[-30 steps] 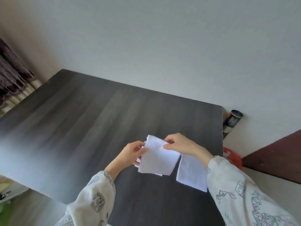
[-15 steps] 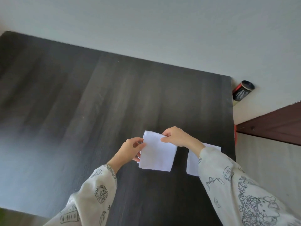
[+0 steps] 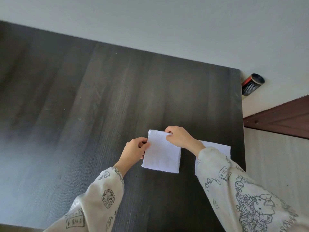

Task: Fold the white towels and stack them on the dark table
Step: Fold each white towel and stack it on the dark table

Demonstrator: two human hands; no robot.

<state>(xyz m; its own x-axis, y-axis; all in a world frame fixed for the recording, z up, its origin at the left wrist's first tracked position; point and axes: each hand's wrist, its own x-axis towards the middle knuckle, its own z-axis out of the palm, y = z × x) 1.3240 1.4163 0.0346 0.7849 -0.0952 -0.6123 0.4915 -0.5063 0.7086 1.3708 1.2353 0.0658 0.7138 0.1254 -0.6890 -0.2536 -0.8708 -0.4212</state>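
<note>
A folded white towel (image 3: 161, 155) hangs just above the dark table (image 3: 100, 97), its lower edge close to the surface. My left hand (image 3: 135, 152) pinches its upper left edge. My right hand (image 3: 179, 137) grips its top right corner. A second folded white towel (image 3: 217, 148) lies flat on the table near the right edge, partly hidden under my right sleeve.
A black and red can (image 3: 251, 84) stands on the floor by the wall, just past the table's far right corner. A dark brown wooden panel (image 3: 280, 119) runs along the right. The table's right edge is close to the second towel.
The held towel has come down closer to the table and hangs flatter. The camera has tilted down and the view has shifted, so the table fills more of the frame.
</note>
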